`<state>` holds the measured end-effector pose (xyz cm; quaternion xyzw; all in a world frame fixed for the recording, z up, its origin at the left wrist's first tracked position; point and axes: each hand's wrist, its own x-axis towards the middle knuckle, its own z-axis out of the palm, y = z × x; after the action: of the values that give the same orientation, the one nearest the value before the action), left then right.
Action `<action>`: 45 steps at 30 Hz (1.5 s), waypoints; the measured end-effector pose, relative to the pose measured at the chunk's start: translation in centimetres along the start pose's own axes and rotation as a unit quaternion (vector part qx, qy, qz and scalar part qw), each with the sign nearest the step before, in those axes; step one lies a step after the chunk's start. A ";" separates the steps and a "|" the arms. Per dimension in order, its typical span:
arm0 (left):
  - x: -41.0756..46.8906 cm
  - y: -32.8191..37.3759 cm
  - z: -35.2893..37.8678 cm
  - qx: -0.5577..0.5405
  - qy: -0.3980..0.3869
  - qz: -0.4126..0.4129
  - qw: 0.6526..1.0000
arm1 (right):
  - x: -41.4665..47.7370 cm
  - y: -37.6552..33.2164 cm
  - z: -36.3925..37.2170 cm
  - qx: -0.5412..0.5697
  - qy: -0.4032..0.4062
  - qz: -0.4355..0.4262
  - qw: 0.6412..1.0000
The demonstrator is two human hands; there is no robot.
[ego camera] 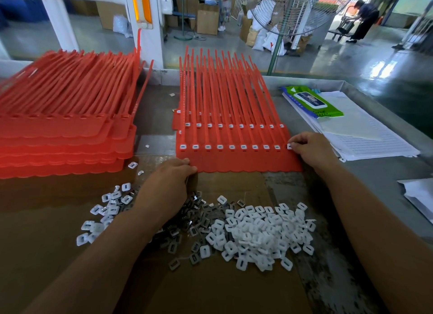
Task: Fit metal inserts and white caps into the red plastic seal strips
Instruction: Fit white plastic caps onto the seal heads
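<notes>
**Fingertips [295, 142] pinched the last white cap [289, 146]**

The right hand [311, 149] held it at the right end of the front red seal strip [234, 160], lying flat on cardboard [234, 290]; the left hand [168, 185] curled onto the strip's near edge. Thin and bendy, that plastic would likely slide, so steadying the flat edge seemed wise. Caps looked light, easily flicked away.

No writing can be read. The green wipes pack [314, 101] near the far right corner of the desk [375, 173] bears a blue label, its print too blurred.
</notes>
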<state>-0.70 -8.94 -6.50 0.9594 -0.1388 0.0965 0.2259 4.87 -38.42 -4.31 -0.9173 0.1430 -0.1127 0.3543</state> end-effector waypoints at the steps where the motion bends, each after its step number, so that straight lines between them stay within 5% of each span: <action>1: 0.0 0.0 0.0 0.001 0.000 0.001 1.000 | 0.0 0.0 0.0 0.001 0.002 -0.001 1.000; 30: 0.1 0.0 0.0 -0.002 -0.006 -0.003 1.000 | 0.0 0.8 0.8 0.040 0.053 -0.007 0.998; 45: 0.1 0.0 0.0 -0.007 -0.006 -0.009 1.000 | 1.5 -1.6 -0.2 0.063 -0.004 0.151 0.987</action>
<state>-0.57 -8.97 -6.51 0.9595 -0.1326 0.0877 0.2324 6.49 -37.89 -2.87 -0.8617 0.2709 -0.0634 0.4244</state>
